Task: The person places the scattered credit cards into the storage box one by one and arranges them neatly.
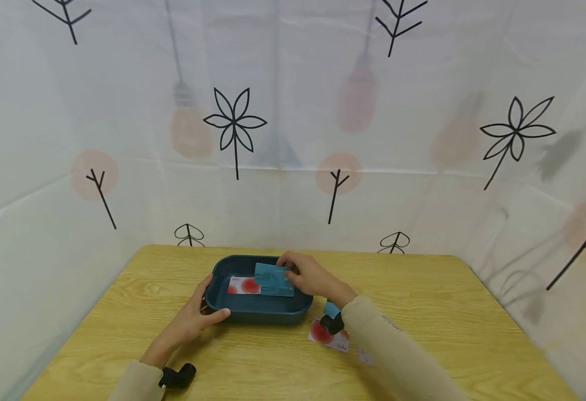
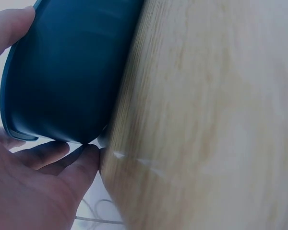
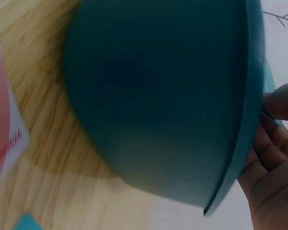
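A dark teal plastic tray [image 1: 258, 318] sits on the table. My left hand [image 1: 190, 318] holds its left end, thumb on the near rim and fingers against the side; in the left wrist view the fingertips meet the tray wall [image 2: 72, 72]. Between thumb and fingers, my right hand [image 1: 315, 277] pinches a light teal card [image 1: 273, 280] over the inside of the tray. Partly covered by that card in the head view, a white card with red circles [image 1: 243, 285] lies in the tray. In the right wrist view the tray's side hides most of the pinched card.
Right of the tray on the wooden table [image 1: 423, 301] lie a red-and-white card [image 1: 329, 336], a teal card [image 1: 331, 309] and a pale card [image 1: 366, 357], partly covered by the right forearm and wrist camera. A patterned white cloth [image 1: 283, 200] hangs behind the table.
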Tool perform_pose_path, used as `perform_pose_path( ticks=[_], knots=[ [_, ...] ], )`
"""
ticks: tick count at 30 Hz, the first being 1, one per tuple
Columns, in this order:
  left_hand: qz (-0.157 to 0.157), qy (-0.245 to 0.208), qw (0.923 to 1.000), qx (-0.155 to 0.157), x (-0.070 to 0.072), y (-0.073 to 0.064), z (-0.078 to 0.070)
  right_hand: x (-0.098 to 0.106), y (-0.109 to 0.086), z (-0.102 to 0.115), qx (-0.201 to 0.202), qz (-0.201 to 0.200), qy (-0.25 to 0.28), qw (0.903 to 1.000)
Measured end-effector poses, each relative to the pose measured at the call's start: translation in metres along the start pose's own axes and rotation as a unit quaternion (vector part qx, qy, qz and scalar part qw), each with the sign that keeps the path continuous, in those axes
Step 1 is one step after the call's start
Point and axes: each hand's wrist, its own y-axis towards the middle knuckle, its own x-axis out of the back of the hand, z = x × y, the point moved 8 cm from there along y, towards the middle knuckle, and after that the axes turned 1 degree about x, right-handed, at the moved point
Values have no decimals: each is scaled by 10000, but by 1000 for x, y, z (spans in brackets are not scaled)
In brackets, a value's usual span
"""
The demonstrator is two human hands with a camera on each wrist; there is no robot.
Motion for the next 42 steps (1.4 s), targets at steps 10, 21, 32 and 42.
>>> perform_pose_path(
  ticks=[10,21,32,42],
  knots=[
    [0,-64,10000,-41,0,0,2,-23,5,4,-282,257,702,9968],
    [55,-157,9998,-51,-1,0,2,-49,12,12,-478,412,688,9956],
    [99,-226,9996,-100,-2,1,1,-65,18,13,-763,642,612,9931],
    [88,-222,9996,-118,-2,0,1,-77,24,10,-796,883,174,9928]
  ],
)
